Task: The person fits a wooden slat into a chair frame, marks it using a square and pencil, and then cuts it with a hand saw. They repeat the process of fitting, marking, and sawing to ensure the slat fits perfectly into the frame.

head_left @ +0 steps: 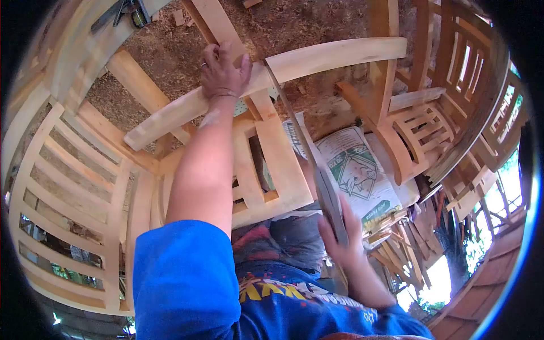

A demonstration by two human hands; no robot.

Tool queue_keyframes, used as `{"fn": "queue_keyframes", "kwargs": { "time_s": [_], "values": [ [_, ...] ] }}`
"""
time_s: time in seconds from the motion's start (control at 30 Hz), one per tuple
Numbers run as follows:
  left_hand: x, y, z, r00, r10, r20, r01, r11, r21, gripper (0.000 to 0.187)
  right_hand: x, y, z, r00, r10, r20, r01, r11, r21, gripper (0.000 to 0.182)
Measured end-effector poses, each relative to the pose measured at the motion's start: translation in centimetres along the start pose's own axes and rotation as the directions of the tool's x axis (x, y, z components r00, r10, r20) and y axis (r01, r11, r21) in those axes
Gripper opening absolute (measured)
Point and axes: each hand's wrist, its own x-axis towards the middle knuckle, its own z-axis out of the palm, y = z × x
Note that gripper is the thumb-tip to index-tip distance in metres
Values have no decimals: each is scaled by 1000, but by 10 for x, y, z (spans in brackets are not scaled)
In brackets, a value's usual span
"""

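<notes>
My left hand presses down on a long curved wooden rail that lies across an unfinished wooden chair frame. There is a ring on one finger. My right hand grips the handle of a handsaw. Its thin blade runs up and left, and the tip meets the curved rail just right of my left thumb. My blue sleeve fills the lower left.
Several bare wooden chairs stand around: a slatted back at left, more frames at upper right. A printed sack lies under the saw. Offcuts pile at the right. Sawdust covers the ground.
</notes>
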Motion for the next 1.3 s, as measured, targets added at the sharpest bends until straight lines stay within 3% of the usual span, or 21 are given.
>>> {"fn": "queue_keyframes", "kwargs": {
  "time_s": [0.03,0.07,0.13,0.2,0.3,0.37,0.4,0.47,0.6,0.63,0.67,0.7,0.8,0.83,0.87,0.97,1.07,1.13,1.17,1.23,1.3],
  "values": [
    [1,-1,0,1000,-6,10,6,1000,11,60,52,11,21,998,-52,-37,52,999,8,63],
    [6,-3,2,1000,10,-7,-10,1000,15,60,105,34,45,961,-232,-150,227,973,-47,63],
    [0,0,2,999,30,-20,-30,999,23,60,220,3,70,948,-284,-145,299,950,91,50],
    [-7,-3,-1,999,5,46,-8,998,65,59,258,-53,62,994,-101,-42,104,992,75,47],
    [3,-4,2,1000,30,8,-30,999,15,58,170,-10,52,971,-191,-141,199,979,42,51],
    [2,-5,4,999,36,-6,-36,999,-13,58,58,31,30,972,-210,-104,198,974,-111,64],
    [2,-5,2,1000,26,2,-26,1000,-7,58,12,6,11,999,-27,-29,27,1000,5,64],
    [-1,-2,1,1000,20,15,-20,1000,0,58,-33,-9,-10,993,106,42,-106,994,14,62],
    [1,-4,-3,999,3,47,-4,1000,16,58,90,17,35,993,-100,-61,102,994,32,54],
    [3,-2,0,998,-7,61,7,1000,13,58,148,12,48,955,-271,-123,277,960,32,46],
    [1,2,1,999,24,43,-25,1000,4,59,200,4,66,969,-196,-151,215,968,127,47],
    [-1,3,-2,998,53,30,-54,999,4,59,246,-11,70,972,-206,-108,206,978,-14,47],
    [-1,-15,10,972,233,-8,-229,963,142,59,240,-31,66,990,-105,-95,103,994,-24,48],
    [5,-19,17,952,307,-20,-296,932,209,59,206,-17,62,976,-159,-148,158,987,-20,53],
    [13,-16,16,969,240,-59,-230,964,136,59,147,5,54,958,-211,-195,212,977,-19,58],
    [-2,-4,0,996,68,-55,-68,998,-11,58,1,-10,5,1000,13,-18,-14,997,-71,65],
    [-1,1,-3,998,45,-48,-45,999,20,57,-25,-1,-6,1000,-7,15,7,1000,4,64],
    [0,0,-3,998,43,-53,-41,999,35,57,49,20,24,998,-58,-26,59,996,63,63],
    [5,-4,-2,998,43,-43,-42,999,32,57,99,35,43,994,-76,-83,72,996,-45,55],
    [0,-8,7,999,35,-5,-35,999,13,57,208,2,70,954,-237,-182,249,967,49,35],
    [0,-7,2,1000,16,12,-17,999,31,57,261,-30,74,976,-152,-159,157,987,23,34]
  ]
}}
